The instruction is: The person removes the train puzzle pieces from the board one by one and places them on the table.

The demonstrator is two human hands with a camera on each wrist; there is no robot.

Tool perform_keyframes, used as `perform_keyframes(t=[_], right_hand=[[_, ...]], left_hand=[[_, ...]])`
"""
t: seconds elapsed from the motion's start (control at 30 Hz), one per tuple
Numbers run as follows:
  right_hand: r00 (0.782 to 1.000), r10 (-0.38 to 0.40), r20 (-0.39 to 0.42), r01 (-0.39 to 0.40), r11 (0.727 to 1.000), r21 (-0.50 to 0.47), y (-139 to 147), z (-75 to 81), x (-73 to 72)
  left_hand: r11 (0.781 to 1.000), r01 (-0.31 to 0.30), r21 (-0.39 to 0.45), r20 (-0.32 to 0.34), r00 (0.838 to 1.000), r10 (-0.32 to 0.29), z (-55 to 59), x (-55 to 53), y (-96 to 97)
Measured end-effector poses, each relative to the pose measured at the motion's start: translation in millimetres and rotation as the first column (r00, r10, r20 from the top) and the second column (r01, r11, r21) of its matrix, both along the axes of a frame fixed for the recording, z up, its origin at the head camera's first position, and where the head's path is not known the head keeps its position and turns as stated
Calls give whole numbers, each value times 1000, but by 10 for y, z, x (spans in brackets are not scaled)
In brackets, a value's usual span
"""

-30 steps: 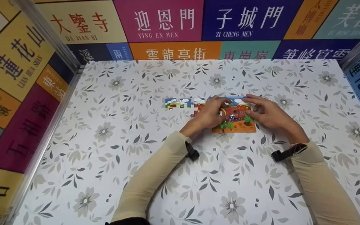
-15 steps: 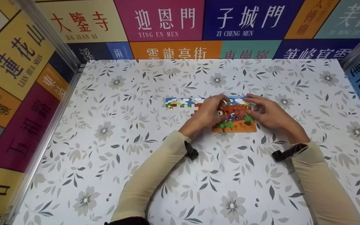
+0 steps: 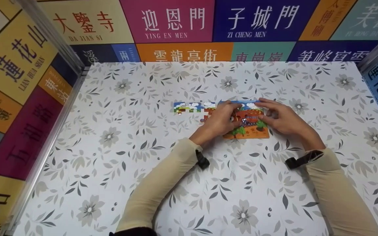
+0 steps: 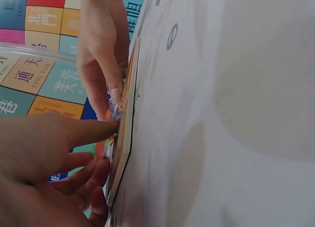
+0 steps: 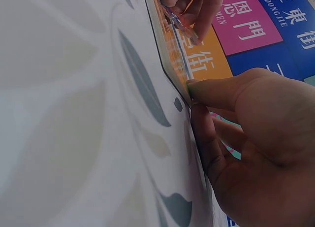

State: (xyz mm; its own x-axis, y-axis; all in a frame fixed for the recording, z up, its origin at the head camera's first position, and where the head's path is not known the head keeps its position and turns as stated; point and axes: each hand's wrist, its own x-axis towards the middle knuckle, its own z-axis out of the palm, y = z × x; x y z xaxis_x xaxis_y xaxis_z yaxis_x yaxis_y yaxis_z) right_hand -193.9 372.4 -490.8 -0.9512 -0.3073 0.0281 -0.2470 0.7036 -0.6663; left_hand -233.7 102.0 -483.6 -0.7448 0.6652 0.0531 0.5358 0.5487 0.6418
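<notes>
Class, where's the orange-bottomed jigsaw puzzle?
In the head view, the orange-bottomed jigsaw puzzle lies right of centre on the floral white tabletop, partly under the left hand, right hand at its right edge.

Right hand [image 5: 263,138] on the right, thumb touching the edge of the puzzle [image 5: 172,44], left hand [image 5: 196,4] at top pinching a piece [image 5: 182,24], leaf-patterned bench [image 5: 64,118], lettered wall [image 5: 248,22] behind.
</notes>
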Motion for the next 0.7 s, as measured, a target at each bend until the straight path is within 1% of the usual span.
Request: perform_keyframes(t=[0.1, 0.23, 0.47, 0.6, 0.7], right_hand=[[1000, -4, 7, 4, 1000, -3, 4, -2, 3], [1000, -4, 7, 4, 1000, -7, 9, -6, 6], [1000, 2, 2, -2, 1000, -12, 12, -9, 5], [1000, -4, 14, 4, 1000, -14, 10, -3, 5], [1000, -5, 24, 5, 1000, -11, 12, -3, 10]], left_hand=[[998, -10, -55, -21, 1000, 9, 8, 20, 17], [995, -3, -95, -40, 999, -1, 14, 24, 24], [995, 63, -80, -95, 993, -71, 3, -27, 10], [991, 89, -98, -62, 994, -95, 29, -34, -12], [991, 88, -101, -13, 996, -90, 38, -34, -11]])
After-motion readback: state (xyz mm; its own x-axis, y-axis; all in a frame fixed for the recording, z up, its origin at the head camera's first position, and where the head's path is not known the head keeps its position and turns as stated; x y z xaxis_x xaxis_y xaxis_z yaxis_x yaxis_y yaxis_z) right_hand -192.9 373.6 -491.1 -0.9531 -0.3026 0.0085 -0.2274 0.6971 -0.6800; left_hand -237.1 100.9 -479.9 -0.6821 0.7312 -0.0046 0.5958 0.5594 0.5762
